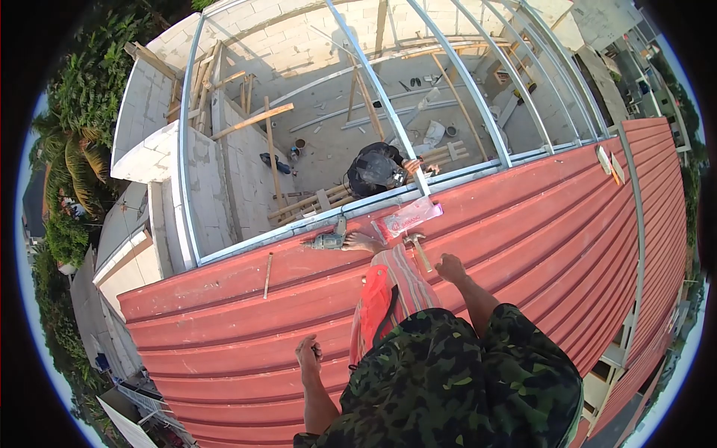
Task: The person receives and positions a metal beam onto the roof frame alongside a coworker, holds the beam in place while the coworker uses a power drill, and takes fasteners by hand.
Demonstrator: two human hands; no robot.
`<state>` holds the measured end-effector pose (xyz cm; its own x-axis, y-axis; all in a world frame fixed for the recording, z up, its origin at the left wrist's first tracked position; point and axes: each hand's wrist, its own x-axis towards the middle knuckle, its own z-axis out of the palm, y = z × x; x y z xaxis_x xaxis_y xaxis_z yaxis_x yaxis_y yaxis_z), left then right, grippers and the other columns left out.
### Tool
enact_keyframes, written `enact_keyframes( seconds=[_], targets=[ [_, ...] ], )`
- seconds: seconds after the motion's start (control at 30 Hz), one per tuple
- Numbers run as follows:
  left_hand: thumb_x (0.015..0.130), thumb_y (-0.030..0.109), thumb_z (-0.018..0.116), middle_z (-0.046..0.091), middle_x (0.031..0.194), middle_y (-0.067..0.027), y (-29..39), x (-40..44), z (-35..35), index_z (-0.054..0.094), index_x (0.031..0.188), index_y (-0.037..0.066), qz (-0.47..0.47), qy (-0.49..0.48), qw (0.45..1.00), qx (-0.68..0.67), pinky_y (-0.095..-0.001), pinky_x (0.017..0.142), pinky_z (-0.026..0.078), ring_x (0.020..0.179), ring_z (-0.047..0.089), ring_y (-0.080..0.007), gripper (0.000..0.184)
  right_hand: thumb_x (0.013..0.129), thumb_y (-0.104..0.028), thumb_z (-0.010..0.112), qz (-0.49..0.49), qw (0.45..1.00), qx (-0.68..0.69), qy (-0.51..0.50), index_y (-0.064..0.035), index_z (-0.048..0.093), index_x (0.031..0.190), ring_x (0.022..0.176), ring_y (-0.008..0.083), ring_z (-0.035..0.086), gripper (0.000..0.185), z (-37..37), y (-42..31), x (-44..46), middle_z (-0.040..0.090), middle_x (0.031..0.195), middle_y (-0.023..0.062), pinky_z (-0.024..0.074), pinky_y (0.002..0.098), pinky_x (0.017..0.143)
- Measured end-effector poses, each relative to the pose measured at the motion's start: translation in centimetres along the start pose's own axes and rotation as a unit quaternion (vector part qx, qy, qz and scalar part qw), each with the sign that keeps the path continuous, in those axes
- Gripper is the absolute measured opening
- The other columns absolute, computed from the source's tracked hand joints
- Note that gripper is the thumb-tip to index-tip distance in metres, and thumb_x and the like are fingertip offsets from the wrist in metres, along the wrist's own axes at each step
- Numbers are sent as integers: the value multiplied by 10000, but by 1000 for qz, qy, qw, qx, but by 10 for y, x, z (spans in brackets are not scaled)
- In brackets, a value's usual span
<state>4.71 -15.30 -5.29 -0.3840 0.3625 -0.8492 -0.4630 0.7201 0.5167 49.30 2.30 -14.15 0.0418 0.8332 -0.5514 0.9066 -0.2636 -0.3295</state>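
Observation:
My left hand (308, 349) hangs over the red roof sheet (246, 321), its fingers curled, with no object showing in it. My right hand (450, 268) is closed in a fist just right of a hammer (420, 252); nothing sticks out of it. The hammer lies on the roof, its wooden handle pointing toward me. A power drill (326, 240) rests near the roof's upper edge, beside my bare foot (362, 243). Right of the foot lies a clear plastic bag with red print (409, 219). Red-orange cloth (376, 291) hangs below me, next to striped fabric.
Beyond the roof edge, metal beams (373, 82) span an open drop to a concrete floor. A co-worker in a dark top (377, 168) is below the edge, one hand at a beam. A thin strip (268, 275) lies left; small tools (611, 164) lie far right.

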Motion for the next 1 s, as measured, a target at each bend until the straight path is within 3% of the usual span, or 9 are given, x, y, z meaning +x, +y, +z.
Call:
enact_keyframes(
  seconds=[0.5, 0.73, 1.0],
  targets=[
    [778, 86, 502, 502, 562, -16, -6, -2, -1, 601, 953, -4, 8, 4, 1000, -26, -226, 351, 330, 414, 431, -88, 221, 772, -266, 549, 1, 999, -26, -44, 32, 560, 920, 898, 381, 583, 333, -15, -10, -5, 595, 918, 249, 468, 463, 797],
    [784, 84, 493, 500, 570, -20, -11, -1, -3, 596, 967, -10, 6, 3, 1000, -13, -227, 355, 324, 423, 435, -91, 230, 760, -247, 550, 6, 1000, 5, -14, 33, 564, 893, 887, 389, 582, 310, -4, 1, -6, 597, 896, 254, 466, 464, 794],
    [793, 109, 497, 487, 581, -17, -7, -5, -3, 588, 980, 0, 1, -5, 1000, 10, -248, 372, 342, 439, 445, -108, 235, 755, -275, 600, 36, 999, 8, -22, 47, 581, 962, 908, 387, 585, 384, -14, 4, -24, 605, 902, 269, 458, 454, 805]
  ],
)
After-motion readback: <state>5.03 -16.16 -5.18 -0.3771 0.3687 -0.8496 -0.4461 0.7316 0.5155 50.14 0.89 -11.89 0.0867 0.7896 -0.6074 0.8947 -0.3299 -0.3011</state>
